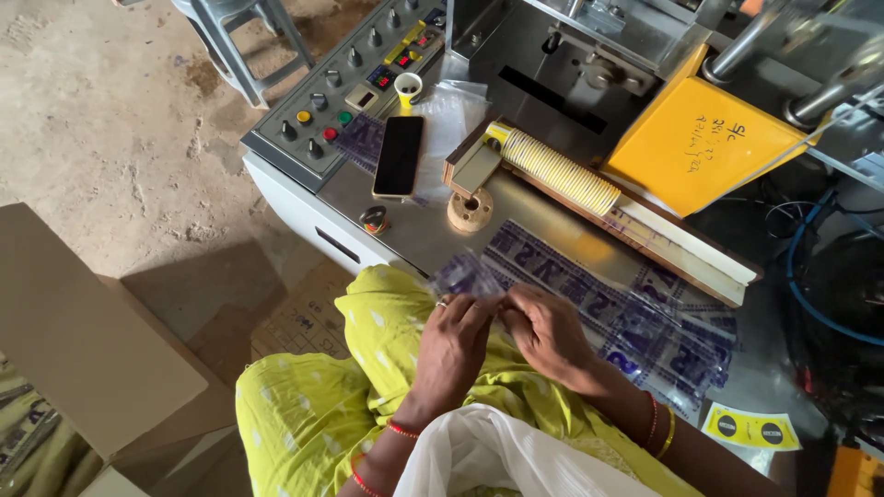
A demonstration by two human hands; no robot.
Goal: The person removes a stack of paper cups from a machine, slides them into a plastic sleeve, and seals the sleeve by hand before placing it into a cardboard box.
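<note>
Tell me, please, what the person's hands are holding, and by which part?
Both the left hand and the right hand pinch a clear plastic pouch with purple print at its lower edge, fingertips meeting there.

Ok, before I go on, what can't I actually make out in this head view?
- How the hands grip: both hands meet over the clear printed bag, fingers hiding its near edge.
- White plastic bag: cut off by the bottom edge; its contents hidden.
- Stack of paper cups: lying sideways, count too fine to tell.
- Control panel: button labels too small.
- Phone: screen dark.
</note>
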